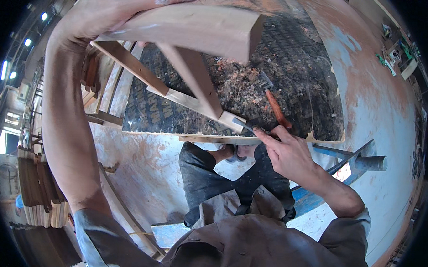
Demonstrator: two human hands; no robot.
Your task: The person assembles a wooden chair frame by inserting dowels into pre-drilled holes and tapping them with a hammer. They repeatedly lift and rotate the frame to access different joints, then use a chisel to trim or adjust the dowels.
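A pale wooden frame stands tilted before me, with a thick rail at the top, slanting bars and a thinner lower rail. My left hand holds the thick rail near its far side, the thumb lying along it and the fingers mostly hidden. In my right hand is a narrow flat-bladed hand tool, perhaps a chisel; its handle is hidden in my grip. The tip of its blade lies at the near end of the lower rail. Just beyond that hand rests another flat-bladed tool with an orange-brown handle.
A dark printed panel worktop carries a heap of shavings and crumbs. Right of my legs is a blue metal stand with a tube end. Stacked brown wooden parts stand on the left. Several small items lie far right.
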